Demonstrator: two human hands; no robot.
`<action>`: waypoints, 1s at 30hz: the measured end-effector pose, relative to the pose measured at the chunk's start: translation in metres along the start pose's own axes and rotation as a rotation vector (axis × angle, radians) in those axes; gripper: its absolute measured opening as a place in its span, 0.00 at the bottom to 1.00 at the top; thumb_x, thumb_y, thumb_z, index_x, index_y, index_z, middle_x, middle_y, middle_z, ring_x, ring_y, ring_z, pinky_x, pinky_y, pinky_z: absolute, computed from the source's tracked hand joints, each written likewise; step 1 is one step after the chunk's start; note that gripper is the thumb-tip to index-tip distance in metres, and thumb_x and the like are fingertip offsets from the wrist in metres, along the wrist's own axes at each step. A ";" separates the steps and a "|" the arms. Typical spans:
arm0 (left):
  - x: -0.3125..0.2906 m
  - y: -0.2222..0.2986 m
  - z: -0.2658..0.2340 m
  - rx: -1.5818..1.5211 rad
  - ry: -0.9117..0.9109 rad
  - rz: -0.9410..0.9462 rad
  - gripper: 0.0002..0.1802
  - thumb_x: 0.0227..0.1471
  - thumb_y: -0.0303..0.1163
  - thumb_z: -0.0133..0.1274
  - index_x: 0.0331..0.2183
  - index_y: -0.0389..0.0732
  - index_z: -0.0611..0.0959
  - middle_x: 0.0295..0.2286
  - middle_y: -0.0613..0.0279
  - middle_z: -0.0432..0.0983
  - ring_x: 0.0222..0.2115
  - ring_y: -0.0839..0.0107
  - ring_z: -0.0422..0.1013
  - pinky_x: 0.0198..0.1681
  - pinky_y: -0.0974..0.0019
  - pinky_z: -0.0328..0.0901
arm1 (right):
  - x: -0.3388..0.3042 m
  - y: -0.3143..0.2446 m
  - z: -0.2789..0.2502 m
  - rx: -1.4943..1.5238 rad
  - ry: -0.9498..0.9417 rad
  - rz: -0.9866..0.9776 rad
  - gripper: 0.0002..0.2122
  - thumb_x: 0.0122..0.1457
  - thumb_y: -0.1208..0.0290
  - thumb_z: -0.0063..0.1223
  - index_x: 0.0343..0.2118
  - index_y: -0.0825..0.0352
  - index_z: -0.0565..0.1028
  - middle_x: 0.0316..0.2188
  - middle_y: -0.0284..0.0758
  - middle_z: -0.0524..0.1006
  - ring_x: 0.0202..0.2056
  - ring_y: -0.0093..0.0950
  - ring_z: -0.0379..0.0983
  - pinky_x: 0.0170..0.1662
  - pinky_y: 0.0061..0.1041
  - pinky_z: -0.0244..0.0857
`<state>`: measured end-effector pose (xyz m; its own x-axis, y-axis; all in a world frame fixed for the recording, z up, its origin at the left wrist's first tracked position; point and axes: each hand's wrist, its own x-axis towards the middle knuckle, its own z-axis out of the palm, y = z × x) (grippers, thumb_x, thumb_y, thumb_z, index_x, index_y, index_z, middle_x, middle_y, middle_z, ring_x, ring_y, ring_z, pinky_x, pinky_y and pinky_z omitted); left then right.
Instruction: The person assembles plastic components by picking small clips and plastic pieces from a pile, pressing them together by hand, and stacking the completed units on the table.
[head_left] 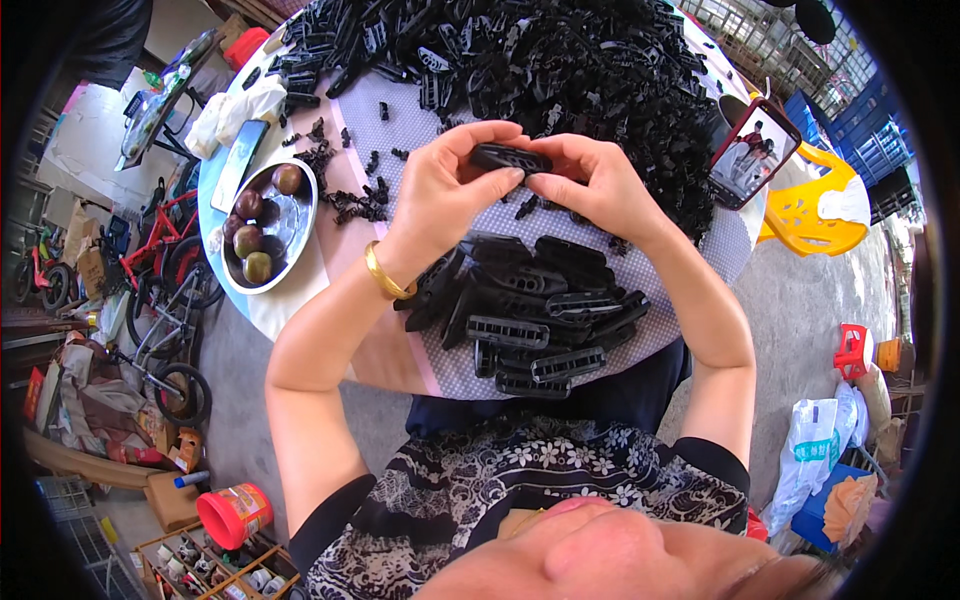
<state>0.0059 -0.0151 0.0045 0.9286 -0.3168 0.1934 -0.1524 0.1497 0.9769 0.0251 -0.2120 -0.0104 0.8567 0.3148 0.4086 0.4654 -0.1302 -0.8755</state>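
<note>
Over the middle of a round table (375,355), my left hand (447,185) and my right hand (590,180) grip one black slotted plastic part (508,158) between them. Thumbs press on its near side, and fingers curl behind it. Just below my hands, a stack of similar long black plastic parts (545,310) lies near the table's front edge. Beyond my hands spreads a large heap of black plastic parts (560,60). Small black pieces (350,200) are scattered to the left of my left hand.
On the left, a white-rimmed oval bowl (300,235) holds several round dark fruits, beside a phone (240,160) and white bag (240,110). At right a propped phone (755,155) shows a picture. Beyond stands a yellow plastic chair (820,200). Bicycles (170,310) stand at left.
</note>
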 end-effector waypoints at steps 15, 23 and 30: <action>-0.061 0.009 -0.026 0.488 -0.048 0.062 0.17 0.49 0.23 0.52 0.43 0.35 0.75 0.38 0.60 0.75 0.38 0.75 0.71 0.43 0.72 0.65 | -0.027 -0.005 -0.004 -0.049 -0.645 -0.106 0.37 0.49 0.45 0.55 0.55 0.70 0.62 0.50 0.45 0.68 0.51 0.34 0.65 0.54 0.33 0.58; -0.111 -0.002 -0.001 0.925 -0.250 0.319 0.46 0.33 0.51 0.65 0.50 0.36 0.69 0.50 0.46 0.60 0.49 0.49 0.61 0.52 0.53 0.58 | -0.067 -0.031 -0.005 -0.211 -0.626 -0.305 0.35 0.40 0.55 0.65 0.52 0.66 0.66 0.49 0.51 0.67 0.48 0.48 0.66 0.51 0.39 0.59; -0.139 -0.011 0.041 0.846 -0.270 0.509 0.42 0.29 0.45 0.66 0.48 0.38 0.72 0.46 0.47 0.63 0.43 0.49 0.64 0.46 0.50 0.61 | -0.123 -0.046 -0.015 -0.288 -0.531 -0.371 0.30 0.38 0.55 0.66 0.46 0.62 0.71 0.48 0.45 0.69 0.45 0.44 0.69 0.46 0.37 0.66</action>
<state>-0.1354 -0.0116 -0.0298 0.5959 -0.6164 0.5147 -0.7932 -0.3518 0.4971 -0.0977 -0.2592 -0.0168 0.4405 0.7927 0.4214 0.8083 -0.1459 -0.5704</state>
